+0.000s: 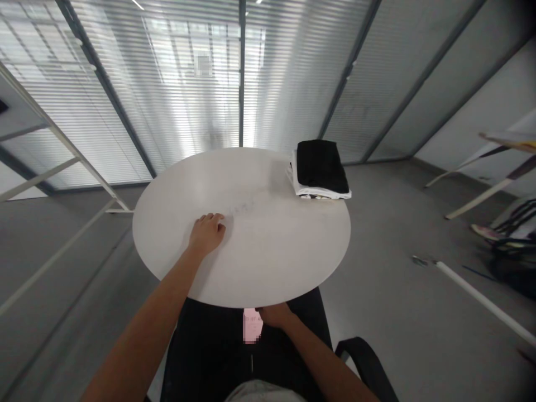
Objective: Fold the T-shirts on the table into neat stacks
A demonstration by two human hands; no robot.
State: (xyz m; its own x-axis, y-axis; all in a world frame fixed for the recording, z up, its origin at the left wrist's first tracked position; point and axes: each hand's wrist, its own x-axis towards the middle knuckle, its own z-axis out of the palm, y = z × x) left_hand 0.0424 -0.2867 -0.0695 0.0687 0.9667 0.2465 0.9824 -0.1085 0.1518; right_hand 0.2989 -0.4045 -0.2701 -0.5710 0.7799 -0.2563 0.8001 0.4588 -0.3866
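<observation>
My left hand rests on the round white table, left of its middle, with the fingers curled under into a loose fist and nothing visible in them. My right hand is below the table's near edge, over my lap, closed around a small pink blurred object. A stack of folded clothes, black piece on top of white ones, lies at the table's far right edge, well beyond both hands.
A black chair arm curves at the lower right. White metal frames stand at the left. At the right, a white pole lies on the grey floor near a dark bag. Blinds cover the glass walls behind.
</observation>
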